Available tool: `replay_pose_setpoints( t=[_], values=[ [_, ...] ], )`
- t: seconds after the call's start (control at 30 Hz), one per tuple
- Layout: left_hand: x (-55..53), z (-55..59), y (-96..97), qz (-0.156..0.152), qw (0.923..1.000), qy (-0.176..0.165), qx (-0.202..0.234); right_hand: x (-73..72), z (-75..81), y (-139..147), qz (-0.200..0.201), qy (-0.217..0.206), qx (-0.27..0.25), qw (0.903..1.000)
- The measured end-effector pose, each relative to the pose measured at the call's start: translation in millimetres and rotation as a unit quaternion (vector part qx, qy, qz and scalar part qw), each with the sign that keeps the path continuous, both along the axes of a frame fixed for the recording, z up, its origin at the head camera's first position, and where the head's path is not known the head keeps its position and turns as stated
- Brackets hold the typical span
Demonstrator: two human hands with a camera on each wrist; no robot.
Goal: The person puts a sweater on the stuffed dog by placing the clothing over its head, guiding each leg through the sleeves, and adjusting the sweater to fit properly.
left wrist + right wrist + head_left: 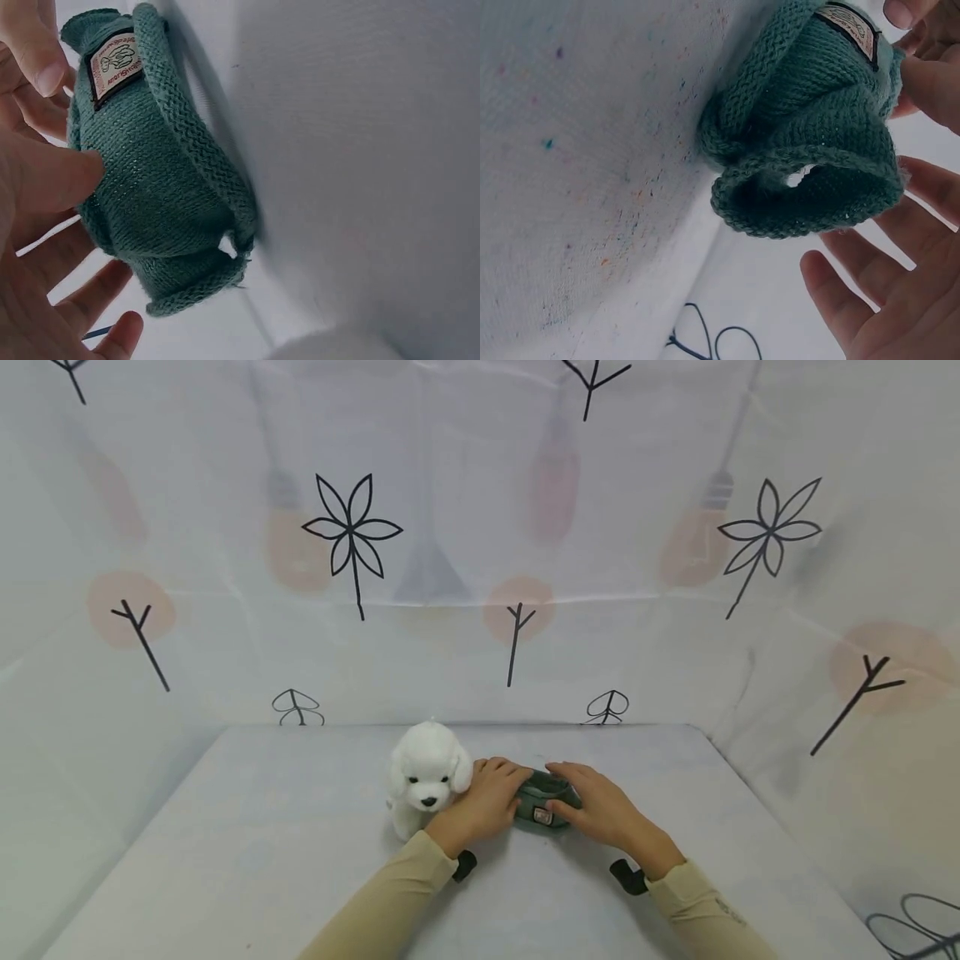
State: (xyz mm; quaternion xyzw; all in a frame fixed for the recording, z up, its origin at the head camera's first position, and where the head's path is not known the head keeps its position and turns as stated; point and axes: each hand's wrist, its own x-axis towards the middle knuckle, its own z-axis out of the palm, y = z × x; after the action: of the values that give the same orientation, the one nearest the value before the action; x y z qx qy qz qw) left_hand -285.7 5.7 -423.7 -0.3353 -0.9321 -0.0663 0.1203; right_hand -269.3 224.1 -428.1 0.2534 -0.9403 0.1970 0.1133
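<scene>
A small green knitted garment (543, 814) with rolled edges and a sewn label sits upright on the table, its opening facing up. My left hand (487, 802) holds its left side, with the thumb on the front and the other fingers behind, as the left wrist view shows. On the other side my right hand (600, 806) grips it between the thumb and the fingers at the back. A short sleeve-like opening of the garment (810, 199) gapes toward the right wrist camera. Just left of my left hand, a white plush dog (429, 772) sits facing me, partly hidden by that hand.
The white table (225, 860) has walls of white cloth (450, 660) with drawn plants behind it and at both sides. Black straps or mounts (628, 877) hang under both wrists.
</scene>
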Motion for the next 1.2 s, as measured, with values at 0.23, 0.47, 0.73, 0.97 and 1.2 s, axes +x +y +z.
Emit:
replay_pose_setpoints(
  t=[0.23, 0.47, 0.73, 0.97, 1.2],
  values=[
    [-1.9, -0.4, 0.7, 0.004, 0.9993, 0.03, -0.022, -0.1, 1.1, -2, 0.009, -0.02, -0.004, 0.9997],
    [-3.7, -2.8, -0.8, -0.001, 0.9995, 0.03, -0.008, -0.7, 1.3, -3, -0.002, -0.036, 0.0, 0.9994],
    [0.2, -3.8, -0.1, 0.001, 0.9993, 0.037, -0.001, -3.4, 5.8, -1, 0.025, -0.003, 0.005, 0.9997],
    [8.9, -1.9, -0.4, -0.003, 0.9987, 0.047, 0.019, 1.0, 18.9, 2, 0.052, 0.011, 0.001, 0.9986],
    [20.7, 4.3, 0.2, -0.017, 0.9953, 0.058, 0.075, 6.8, 31.7, 9, 0.092, 0.012, -0.018, 0.9956]
  ],
)
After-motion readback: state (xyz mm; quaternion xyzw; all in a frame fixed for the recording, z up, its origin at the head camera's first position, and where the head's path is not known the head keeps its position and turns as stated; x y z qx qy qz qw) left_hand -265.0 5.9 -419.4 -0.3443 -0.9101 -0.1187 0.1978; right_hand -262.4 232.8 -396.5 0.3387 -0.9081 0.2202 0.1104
